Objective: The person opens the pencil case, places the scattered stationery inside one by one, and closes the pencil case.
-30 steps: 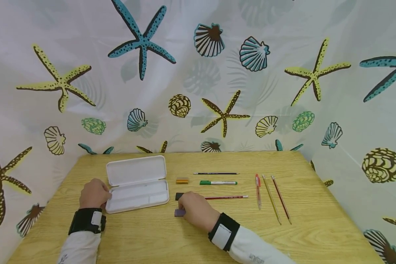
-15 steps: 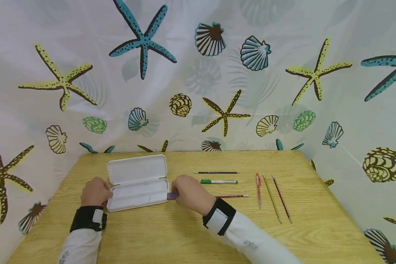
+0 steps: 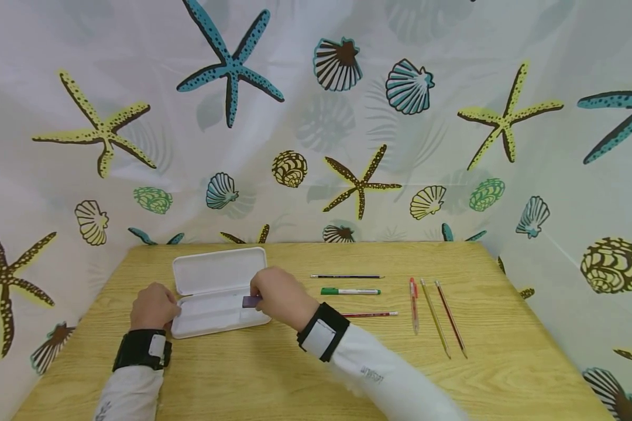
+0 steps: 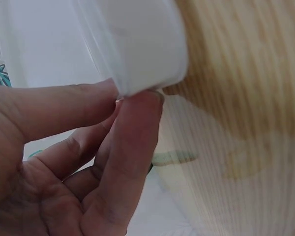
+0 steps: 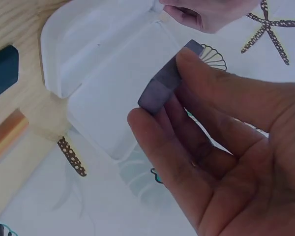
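Observation:
A white pencil case (image 3: 205, 321) lies open on the wooden table, its lid (image 3: 216, 272) folded back. My left hand (image 3: 151, 307) pinches the case's left end; the left wrist view shows the thumb and a fingertip (image 4: 142, 101) at the white corner. Over the right part of the case, my right hand (image 3: 284, 297) holds a small purple eraser (image 3: 250, 302). In the right wrist view the eraser (image 5: 162, 83) is gripped between thumb and fingers, above the white case.
A dark block (image 5: 2, 71) and an orange one (image 5: 9, 133) lie beside the case. Farther right are a dark pencil (image 3: 347, 276), a green marker (image 3: 350, 291), a red pencil (image 3: 374, 314), a red pen (image 3: 414, 307) and two more pencils. Patterned cloth (image 3: 316, 128) surrounds the table.
My right hand has picked the purple eraser up off the table and carried it left and away from me, over the case. The left hand has stayed at the case's end.

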`<move>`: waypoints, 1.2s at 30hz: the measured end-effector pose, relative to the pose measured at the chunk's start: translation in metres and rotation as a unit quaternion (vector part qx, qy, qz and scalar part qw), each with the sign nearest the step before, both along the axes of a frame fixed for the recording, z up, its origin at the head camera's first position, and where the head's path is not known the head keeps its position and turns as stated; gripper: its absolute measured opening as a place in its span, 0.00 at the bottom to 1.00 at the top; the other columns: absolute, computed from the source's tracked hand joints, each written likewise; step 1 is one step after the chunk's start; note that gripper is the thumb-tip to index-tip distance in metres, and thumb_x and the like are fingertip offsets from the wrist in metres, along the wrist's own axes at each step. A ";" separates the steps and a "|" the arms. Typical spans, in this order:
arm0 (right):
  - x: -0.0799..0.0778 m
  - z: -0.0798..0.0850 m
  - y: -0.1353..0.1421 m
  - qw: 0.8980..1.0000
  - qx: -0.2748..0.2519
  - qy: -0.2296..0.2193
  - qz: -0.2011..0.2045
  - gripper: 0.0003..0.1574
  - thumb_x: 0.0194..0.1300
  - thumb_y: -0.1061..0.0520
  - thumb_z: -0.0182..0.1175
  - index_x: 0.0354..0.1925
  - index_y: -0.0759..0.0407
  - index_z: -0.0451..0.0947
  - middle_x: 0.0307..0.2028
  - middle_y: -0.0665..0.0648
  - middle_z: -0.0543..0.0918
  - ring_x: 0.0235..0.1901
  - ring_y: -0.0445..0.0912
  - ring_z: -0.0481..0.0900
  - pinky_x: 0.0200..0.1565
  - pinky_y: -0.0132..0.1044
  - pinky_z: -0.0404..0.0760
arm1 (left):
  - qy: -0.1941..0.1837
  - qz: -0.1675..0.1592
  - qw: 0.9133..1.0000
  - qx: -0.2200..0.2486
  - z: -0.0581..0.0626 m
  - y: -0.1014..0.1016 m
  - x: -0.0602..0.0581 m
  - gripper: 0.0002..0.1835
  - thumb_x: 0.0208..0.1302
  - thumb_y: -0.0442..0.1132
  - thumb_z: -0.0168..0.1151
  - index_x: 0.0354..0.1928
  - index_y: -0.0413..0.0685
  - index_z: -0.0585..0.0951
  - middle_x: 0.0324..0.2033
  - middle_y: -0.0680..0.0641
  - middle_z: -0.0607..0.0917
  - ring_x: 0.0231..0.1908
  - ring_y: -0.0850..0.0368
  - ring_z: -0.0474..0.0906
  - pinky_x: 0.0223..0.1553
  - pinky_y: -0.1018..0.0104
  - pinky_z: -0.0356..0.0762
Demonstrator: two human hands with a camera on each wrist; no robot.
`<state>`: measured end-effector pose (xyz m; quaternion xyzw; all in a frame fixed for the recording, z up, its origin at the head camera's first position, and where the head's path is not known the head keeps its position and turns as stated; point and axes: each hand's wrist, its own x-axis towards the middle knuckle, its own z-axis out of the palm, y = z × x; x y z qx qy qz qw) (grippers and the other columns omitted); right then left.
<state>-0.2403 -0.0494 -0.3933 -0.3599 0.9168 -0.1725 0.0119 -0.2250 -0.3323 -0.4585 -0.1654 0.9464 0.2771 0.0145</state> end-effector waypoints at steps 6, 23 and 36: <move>-0.006 -0.014 -0.015 1.000 0.013 0.001 0.004 0.05 0.57 0.65 0.72 0.29 0.57 0.87 0.26 0.47 0.82 0.25 0.39 0.74 0.28 0.29 0.72 | 0.001 0.003 1.000 0.002 0.001 0.001 0.001 0.05 0.57 0.29 0.65 0.30 0.32 0.82 0.20 0.41 0.79 0.20 0.50 0.76 0.21 0.62 0.71; -0.022 -0.046 -0.031 0.996 0.091 0.020 -0.003 0.04 0.62 0.61 0.72 0.31 0.54 0.86 0.27 0.49 0.83 0.25 0.39 0.76 0.28 0.32 0.76 | 0.000 -0.002 1.000 0.004 0.004 0.003 0.002 0.05 0.58 0.30 0.65 0.31 0.31 0.81 0.21 0.41 0.79 0.20 0.50 0.76 0.22 0.62 0.71; -0.023 -0.054 -0.032 0.993 0.097 0.068 0.010 0.12 0.64 0.64 0.68 0.24 0.54 0.82 0.24 0.49 0.83 0.23 0.40 0.78 0.24 0.31 0.76 | -0.002 0.000 1.000 0.006 0.005 0.003 0.002 0.05 0.58 0.29 0.65 0.31 0.30 0.81 0.22 0.41 0.80 0.21 0.50 0.77 0.22 0.62 0.72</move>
